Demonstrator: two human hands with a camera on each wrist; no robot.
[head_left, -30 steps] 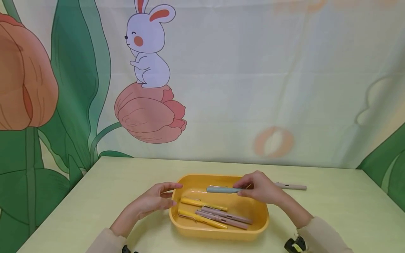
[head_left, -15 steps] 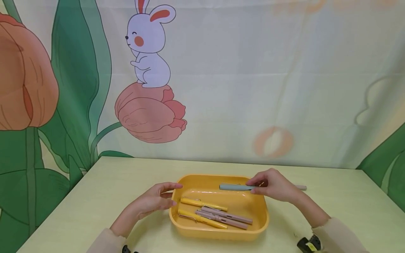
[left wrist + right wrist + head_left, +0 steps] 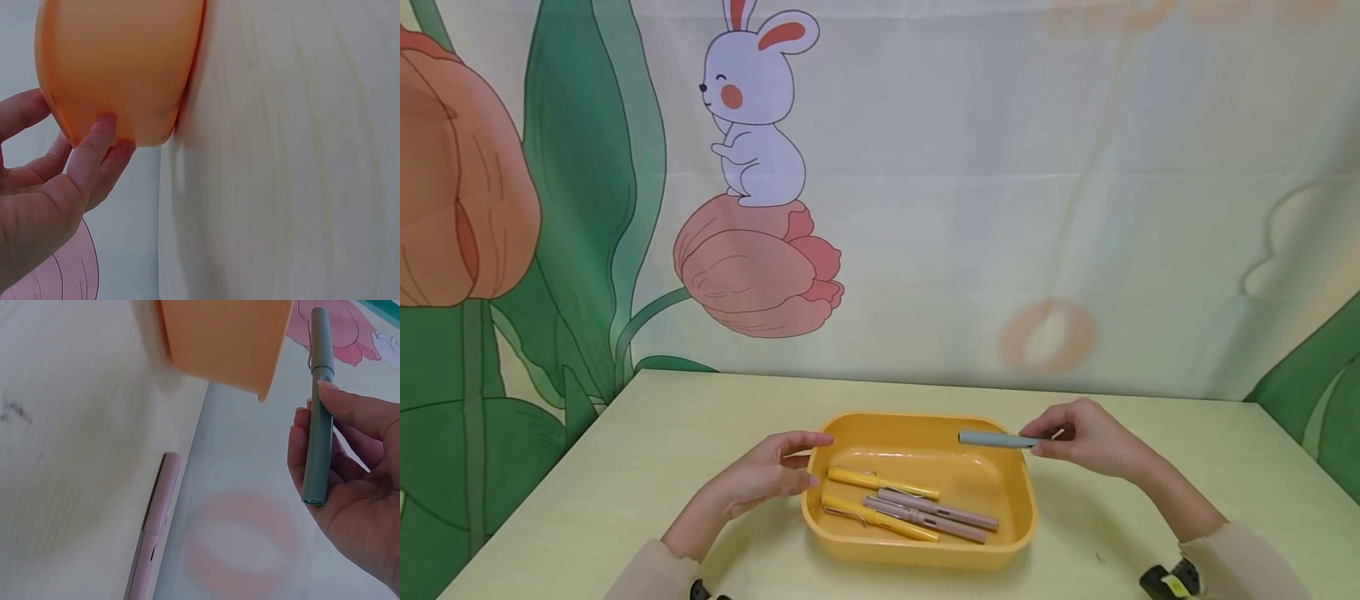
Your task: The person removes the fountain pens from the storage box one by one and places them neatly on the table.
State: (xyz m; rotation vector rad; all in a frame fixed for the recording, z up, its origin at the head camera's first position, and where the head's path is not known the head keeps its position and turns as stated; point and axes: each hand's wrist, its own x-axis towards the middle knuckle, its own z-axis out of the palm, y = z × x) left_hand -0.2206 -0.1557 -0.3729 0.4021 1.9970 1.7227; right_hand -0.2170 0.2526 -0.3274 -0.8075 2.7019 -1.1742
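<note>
In the head view a grey-green capped pen (image 3: 992, 438) crosses the far right rim of the yellow tray (image 3: 925, 557). My right hand (image 3: 1086, 437) pinches its right part between thumb and fingers. The right wrist view shows the same pen (image 3: 321, 419) lying along the fingers, its clip to one side. At the tray's left end, my left hand (image 3: 772, 467) holds the rim, with fingertips against the outer wall in the left wrist view. Inside the tray lie two yellow pens (image 3: 880, 518) and two dusty-pink pens (image 3: 936, 510).
Another pink pen (image 3: 149, 540) lies on the table to the right of the tray; in the head view my right hand hides it. The pale table (image 3: 730, 417) ends at a printed backdrop (image 3: 925, 208) with a rabbit and tulips.
My right hand has carried the grey-green pen rightward, from over the tray's inside to its right rim. My left hand and the tray have stayed in place.
</note>
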